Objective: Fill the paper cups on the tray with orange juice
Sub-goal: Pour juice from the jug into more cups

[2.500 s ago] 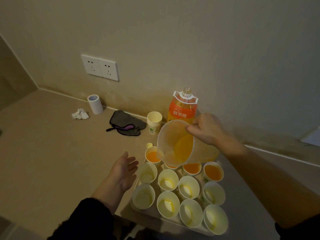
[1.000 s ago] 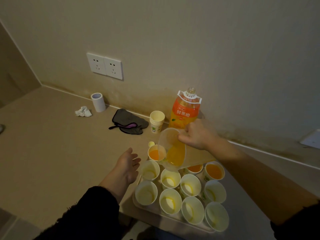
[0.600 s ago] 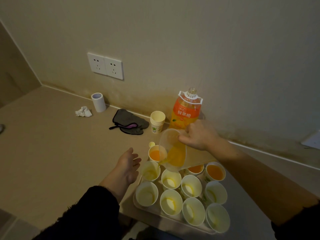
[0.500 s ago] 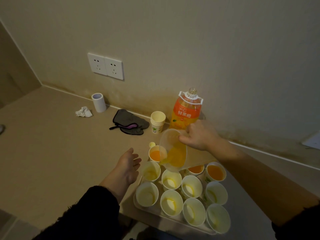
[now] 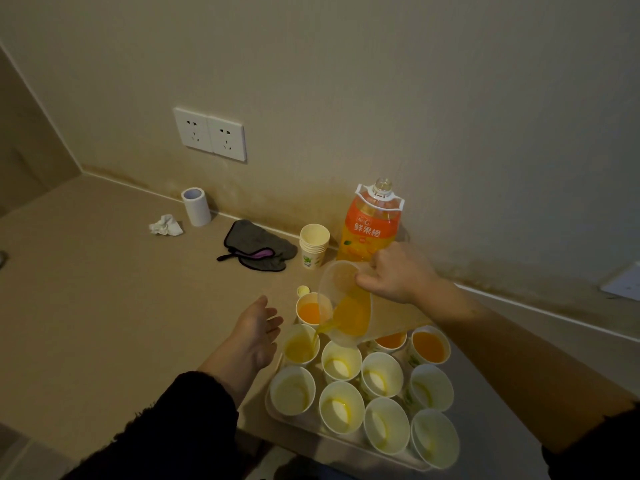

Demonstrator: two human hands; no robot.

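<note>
- One cup (image 5: 300, 344) fills: my right hand (image 5: 394, 275) grips the tilted jug (image 5: 346, 306), spout over its rim.
- My left hand (image 5: 256, 330), loose and empty, flanks the tray (image 5: 273, 415), probably to steady it.

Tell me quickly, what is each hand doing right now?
Left hand: open, holds nothing.
Right hand: grips the tilted pitcher, pouring into a cup.

One wide-angle camera, worn on the person's head, looks forward and down from above the near edge of the beige countertop (image 5: 104, 306), facing the cream wall (image 5: 381, 81) at 12 o'clock. It is close: the right hand (image 5: 394, 271) gripping the translucent plastic jug (image 5: 346, 317) sits near frame centre, the clear tray (image 5: 294, 426) of white paper cups (image 5: 341, 407) toward 5 o'clock, and the white double socket (image 5: 210, 134) toward 11 o'clock.
</note>
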